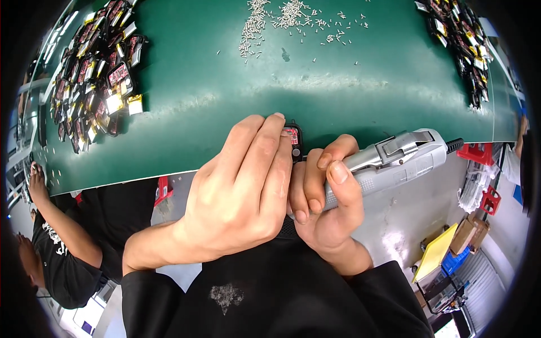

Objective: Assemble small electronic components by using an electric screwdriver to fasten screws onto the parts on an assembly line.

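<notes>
My left hand (242, 183) is closed, its fingers together along the left side of a small black-cased device (296, 141). A red circuit board shows inside the device's open case, close to the table's near edge. The left thumb and part of the device are hidden behind the fingers. My right hand (332, 194) grips a grey electric screwdriver (397, 160) with a metal lever along its top and a black cord at its right end. The driver lies slanted, its cord end up and to the right. Its working tip is hidden by my hands.
A pile of similar open devices (93, 76) with batteries covers the green table's (197, 112) left side; another heap (462, 50) lies at right. Loose small screws (290, 17) are scattered at the far middle. At left, another person's arm (67, 219) reaches the table.
</notes>
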{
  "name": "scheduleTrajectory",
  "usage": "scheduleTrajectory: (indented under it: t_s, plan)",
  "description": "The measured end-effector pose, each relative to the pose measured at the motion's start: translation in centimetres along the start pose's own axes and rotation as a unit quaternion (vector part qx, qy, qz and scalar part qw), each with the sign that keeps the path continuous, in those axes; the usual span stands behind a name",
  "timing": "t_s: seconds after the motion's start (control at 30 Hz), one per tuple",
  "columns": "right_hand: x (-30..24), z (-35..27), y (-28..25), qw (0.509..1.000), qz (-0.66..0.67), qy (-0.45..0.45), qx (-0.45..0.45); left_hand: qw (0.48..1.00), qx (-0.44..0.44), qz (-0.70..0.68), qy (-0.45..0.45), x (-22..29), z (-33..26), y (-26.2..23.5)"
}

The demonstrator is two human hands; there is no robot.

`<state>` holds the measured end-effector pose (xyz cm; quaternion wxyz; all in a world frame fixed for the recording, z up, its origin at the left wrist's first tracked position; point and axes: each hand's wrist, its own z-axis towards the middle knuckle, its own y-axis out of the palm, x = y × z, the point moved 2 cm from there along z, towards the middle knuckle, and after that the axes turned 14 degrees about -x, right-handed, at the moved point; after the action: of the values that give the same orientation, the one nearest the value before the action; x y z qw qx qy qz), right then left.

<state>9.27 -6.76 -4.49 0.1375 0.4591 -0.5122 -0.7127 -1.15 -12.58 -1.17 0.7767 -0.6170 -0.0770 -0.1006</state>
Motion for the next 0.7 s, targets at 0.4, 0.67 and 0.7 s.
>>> scheduleTrajectory:
  t_s: [0.4,0.67,0.7]
  plan:
    - [-8.9,5.0,1.0,0.966,-0.11,-0.048,-0.23,0.995,-0.095,-0.004,0.002,0.5,-0.8,-0.7]
    - [-7.9,7.7,0.2,0.951,-0.167,-0.029,-0.259,0.999,-0.05,0.004,0.007,0.0,-1.4,0.1]
    - [-7.7,7.8,0.2,0.95,-0.16,-0.028,-0.268,0.999,-0.045,0.004,0.008,0.0,-1.4,0.2]
